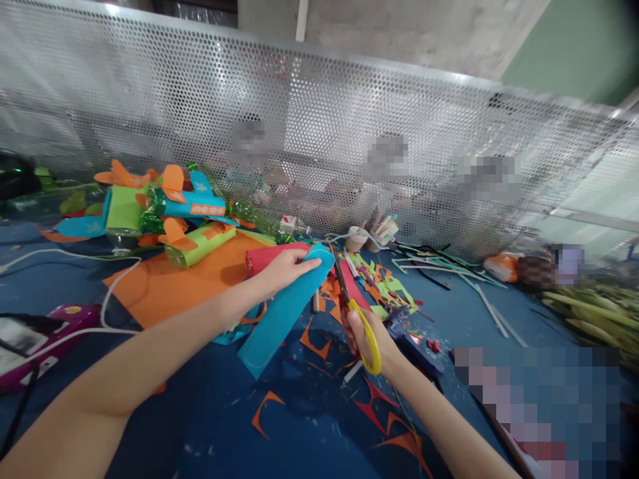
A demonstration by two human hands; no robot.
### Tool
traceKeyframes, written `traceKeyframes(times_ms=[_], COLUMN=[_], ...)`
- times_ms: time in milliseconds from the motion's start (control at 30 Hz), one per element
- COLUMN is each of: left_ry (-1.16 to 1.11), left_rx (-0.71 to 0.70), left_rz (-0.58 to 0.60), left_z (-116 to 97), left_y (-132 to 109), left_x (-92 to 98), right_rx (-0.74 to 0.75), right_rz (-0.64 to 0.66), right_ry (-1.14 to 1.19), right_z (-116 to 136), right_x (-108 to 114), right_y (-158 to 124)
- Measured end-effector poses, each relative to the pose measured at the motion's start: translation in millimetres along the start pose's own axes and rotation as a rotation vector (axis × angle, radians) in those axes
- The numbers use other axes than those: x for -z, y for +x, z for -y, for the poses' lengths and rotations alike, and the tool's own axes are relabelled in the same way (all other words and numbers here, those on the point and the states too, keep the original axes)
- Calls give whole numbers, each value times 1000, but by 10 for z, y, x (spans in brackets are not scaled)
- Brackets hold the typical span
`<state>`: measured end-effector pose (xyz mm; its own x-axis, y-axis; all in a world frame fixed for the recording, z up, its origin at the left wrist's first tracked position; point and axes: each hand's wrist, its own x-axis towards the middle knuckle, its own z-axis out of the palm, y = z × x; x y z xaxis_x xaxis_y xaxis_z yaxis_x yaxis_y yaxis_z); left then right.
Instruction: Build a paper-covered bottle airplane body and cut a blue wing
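My left hand (pixel 287 271) pinches a long blue paper strip (pixel 282 326) near its upper end, where a curved line is drawn. The strip slants down toward me, and its lower end hangs over the table. In my right hand (pixel 362 332) is a pair of scissors (pixel 368 342) with yellow handles. The dark blades point up and away, close beside the strip's upper right edge; whether they touch it I cannot tell. Behind my left hand lies a red paper-covered cylinder (pixel 269 258). Orange paper scraps (pixel 315 339) lie below the strip.
Paper-covered bottle planes (pixel 194 205) crowd the left back, near a large orange sheet (pixel 200 283). Cups of markers (pixel 382 233) stand by the perforated metal screen (pixel 329 133). A blue glue gun (pixel 414 342) lies at right. White cable (pixel 107 293) crosses the left side.
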<state>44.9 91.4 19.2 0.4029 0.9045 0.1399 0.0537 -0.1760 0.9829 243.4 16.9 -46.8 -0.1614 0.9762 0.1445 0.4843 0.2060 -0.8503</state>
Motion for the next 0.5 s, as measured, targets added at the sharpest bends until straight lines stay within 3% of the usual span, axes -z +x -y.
traceKeyframes(times_ms=[200, 500], left_ry=[116, 67], left_rx=[-1, -15], left_rz=[-5, 57], left_z=[-3, 75], left_y=[47, 130], left_x=[94, 228], right_rx=[-15, -9], right_rz=[12, 47], right_ry=[26, -46], right_z=[42, 114], right_x=[5, 46], right_y=[-6, -2])
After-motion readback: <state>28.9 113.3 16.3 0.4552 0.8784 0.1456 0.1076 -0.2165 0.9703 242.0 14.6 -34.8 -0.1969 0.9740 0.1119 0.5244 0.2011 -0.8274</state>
